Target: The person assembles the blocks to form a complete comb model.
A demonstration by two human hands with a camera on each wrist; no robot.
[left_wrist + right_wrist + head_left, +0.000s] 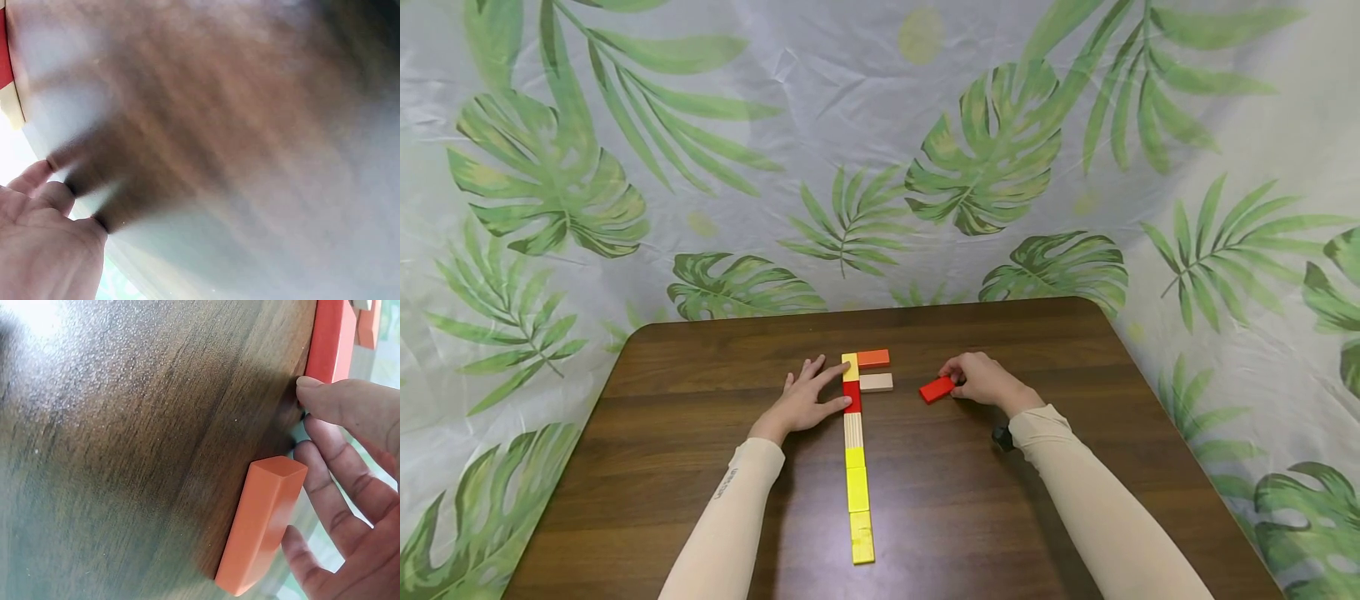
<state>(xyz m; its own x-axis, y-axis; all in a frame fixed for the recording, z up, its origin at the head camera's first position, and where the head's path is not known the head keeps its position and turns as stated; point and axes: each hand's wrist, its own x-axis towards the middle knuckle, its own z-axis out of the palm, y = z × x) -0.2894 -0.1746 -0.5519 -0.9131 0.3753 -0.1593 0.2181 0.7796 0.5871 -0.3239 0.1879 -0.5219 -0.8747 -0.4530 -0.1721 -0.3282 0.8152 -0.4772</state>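
A straight line of wooden blocks runs down the table: a pale yellow block [850, 372] at the far end, a red one [852, 397], plain wood [853, 431], then yellow ones [857, 490]. My left hand [801, 402] lies spread at its left, index finger at the pale yellow block and thumb at the red one. To the right, my right hand [987, 381] pinches one end of a loose red block [936, 389], seen also as a red block [330, 344] in the right wrist view. Beneath that hand lies an orange block [257, 528], hidden in the head view.
An orange block [873, 358] and a pale wood block [876, 382] stick out sideways from the line's right side. The brown wooden table [685, 500] ends at the back against a leaf-patterned cloth [850, 125].
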